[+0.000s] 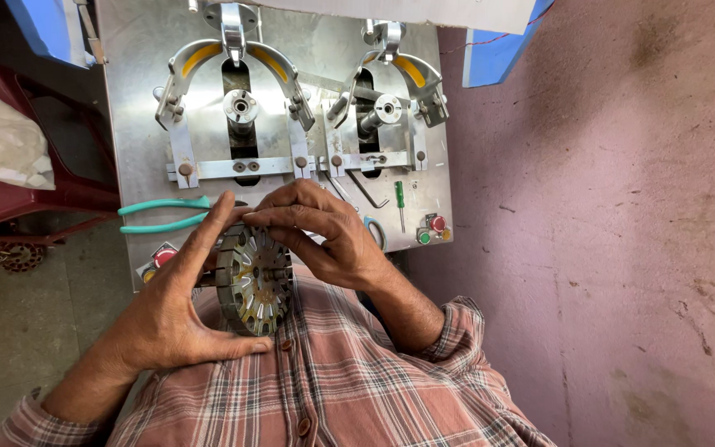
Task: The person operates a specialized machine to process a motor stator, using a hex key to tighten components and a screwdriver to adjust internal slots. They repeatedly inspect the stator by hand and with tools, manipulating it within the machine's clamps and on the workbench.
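Observation:
A round slotted metal core (252,281), like a motor stator, stands on edge against my chest. My left hand (177,310) cups its left side, with the thumb under it and the index finger stretched up past its top. My right hand (324,232) bends over the top right of the core, fingertips pinched together at its upper rim. What the fingertips pinch is too small to tell.
A steel machine plate (134,124) ahead carries two curved clamp fixtures (236,79) (386,83) with spindles. Teal-handled pliers (163,213), a green screwdriver (400,203), a hex key (368,190) and red and green buttons (432,229) lie on it. A maroon chair (35,194) stands left.

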